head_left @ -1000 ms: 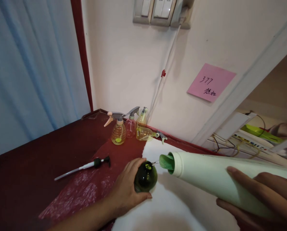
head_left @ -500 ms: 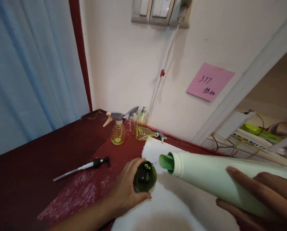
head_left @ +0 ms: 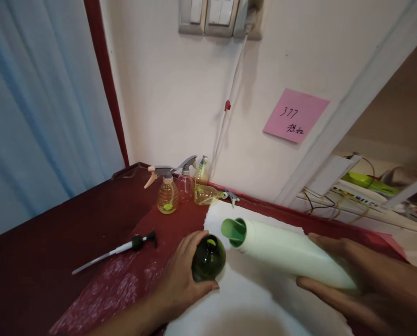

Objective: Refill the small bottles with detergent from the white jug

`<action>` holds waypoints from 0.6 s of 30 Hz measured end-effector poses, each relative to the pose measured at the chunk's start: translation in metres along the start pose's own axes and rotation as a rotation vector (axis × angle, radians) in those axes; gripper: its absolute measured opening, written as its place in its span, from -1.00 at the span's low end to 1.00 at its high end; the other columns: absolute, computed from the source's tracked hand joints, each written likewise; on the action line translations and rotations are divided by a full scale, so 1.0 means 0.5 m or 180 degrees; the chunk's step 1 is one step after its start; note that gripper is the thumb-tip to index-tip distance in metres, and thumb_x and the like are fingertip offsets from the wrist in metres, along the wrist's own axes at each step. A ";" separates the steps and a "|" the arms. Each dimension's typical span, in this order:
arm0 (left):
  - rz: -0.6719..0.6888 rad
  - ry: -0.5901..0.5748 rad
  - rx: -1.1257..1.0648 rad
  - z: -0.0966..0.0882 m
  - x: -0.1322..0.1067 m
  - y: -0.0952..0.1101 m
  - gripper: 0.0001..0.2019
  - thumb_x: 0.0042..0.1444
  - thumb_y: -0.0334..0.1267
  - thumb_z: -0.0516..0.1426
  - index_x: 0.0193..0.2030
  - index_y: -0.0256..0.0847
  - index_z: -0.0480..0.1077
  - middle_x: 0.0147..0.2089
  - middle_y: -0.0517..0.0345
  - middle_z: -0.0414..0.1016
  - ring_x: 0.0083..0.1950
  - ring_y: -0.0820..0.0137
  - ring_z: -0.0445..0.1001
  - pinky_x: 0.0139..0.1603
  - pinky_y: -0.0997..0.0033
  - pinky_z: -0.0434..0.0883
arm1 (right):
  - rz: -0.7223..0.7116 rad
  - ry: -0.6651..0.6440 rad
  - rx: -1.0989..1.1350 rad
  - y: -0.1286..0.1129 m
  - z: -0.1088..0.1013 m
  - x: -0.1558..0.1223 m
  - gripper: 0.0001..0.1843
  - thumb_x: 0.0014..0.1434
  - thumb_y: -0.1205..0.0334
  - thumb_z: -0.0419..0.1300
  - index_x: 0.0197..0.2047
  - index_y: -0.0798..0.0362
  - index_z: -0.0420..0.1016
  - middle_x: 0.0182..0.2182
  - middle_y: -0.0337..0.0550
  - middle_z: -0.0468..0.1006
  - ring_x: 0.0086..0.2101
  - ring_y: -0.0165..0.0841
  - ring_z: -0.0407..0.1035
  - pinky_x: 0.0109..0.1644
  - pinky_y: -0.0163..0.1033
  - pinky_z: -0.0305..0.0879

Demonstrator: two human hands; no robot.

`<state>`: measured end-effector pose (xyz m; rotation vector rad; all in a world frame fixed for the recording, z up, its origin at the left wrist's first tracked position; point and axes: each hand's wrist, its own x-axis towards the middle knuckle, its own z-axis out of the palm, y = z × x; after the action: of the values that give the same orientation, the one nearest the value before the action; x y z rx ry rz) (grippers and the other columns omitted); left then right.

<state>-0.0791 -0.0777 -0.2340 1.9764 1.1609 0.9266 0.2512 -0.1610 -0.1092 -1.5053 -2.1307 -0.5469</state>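
Dark-green round bottle (head_left: 208,257) stands upright on the white sheet (head_left: 250,298) over the tabletop (head_left: 37,261), the left hand (head_left: 180,280) wrapped around its near-left side in a full grip. Just right of its mouth, apart from it, hangs the green spout (head_left: 233,231) of a pale bottle (head_left: 285,252). The pale bottle's long axis runs from that spout rightward into the right hand (head_left: 355,284), grip closed about the body. Spray bottles (head_left: 167,196) stand behind, by the wall (head_left: 173,102).

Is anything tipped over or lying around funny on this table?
Yes. One spray bottle lies on its side by the wall; three others beside it stand upright. A pump head with its tube lies loose on the dark red table, apart from the green bottle the left hand holds. No spill shows.
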 end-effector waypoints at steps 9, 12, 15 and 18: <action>0.0261 0.0138 0.0017 0.009 0.000 -0.041 -0.14 -0.04 -0.26 0.41 0.37 -0.02 0.11 0.39 -0.19 0.28 0.42 -0.17 0.26 0.42 -0.38 0.19 | 0.1562 0.1185 0.1593 0.001 0.037 0.085 -0.50 -0.12 -0.26 0.47 -0.22 -0.12 0.63 -0.34 -0.20 0.69 -0.42 -0.22 0.56 -0.45 -0.21 0.50; 0.0325 0.0168 0.0074 0.012 0.001 -0.056 -0.13 -0.02 -0.19 0.42 0.38 0.01 0.09 0.38 -0.17 0.29 0.40 -0.18 0.28 0.40 -0.39 0.22 | 0.2077 0.1541 0.2425 -0.012 0.086 0.105 -0.48 -0.17 -0.16 0.51 -0.21 -0.04 0.60 -0.31 -0.16 0.67 -0.35 -0.21 0.54 -0.36 -0.19 0.50; 0.0399 0.0193 0.0118 0.015 0.003 -0.072 -0.12 0.03 -0.16 0.40 0.41 0.05 0.04 0.40 -0.15 0.26 0.42 -0.15 0.26 0.40 -0.37 0.23 | 0.2396 0.1861 0.2999 -0.027 0.148 0.125 -0.43 -0.20 -0.17 0.51 -0.20 -0.01 0.53 -0.30 -0.13 0.65 -0.33 -0.20 0.53 -0.36 -0.19 0.48; 0.0417 0.0189 0.0157 0.013 0.005 -0.082 -0.12 0.05 -0.09 0.39 0.43 0.04 0.04 0.41 -0.16 0.26 0.42 -0.15 0.26 0.39 -0.36 0.24 | 0.2487 0.1938 0.3074 -0.042 0.204 0.138 -0.39 -0.15 -0.21 0.48 -0.16 0.00 0.48 -0.25 -0.08 0.65 -0.28 -0.16 0.54 -0.30 -0.13 0.50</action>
<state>-0.0905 -0.0609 -0.2700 2.0980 1.1073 1.0387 0.1967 -0.0573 -0.1525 -1.1991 -0.9369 0.2728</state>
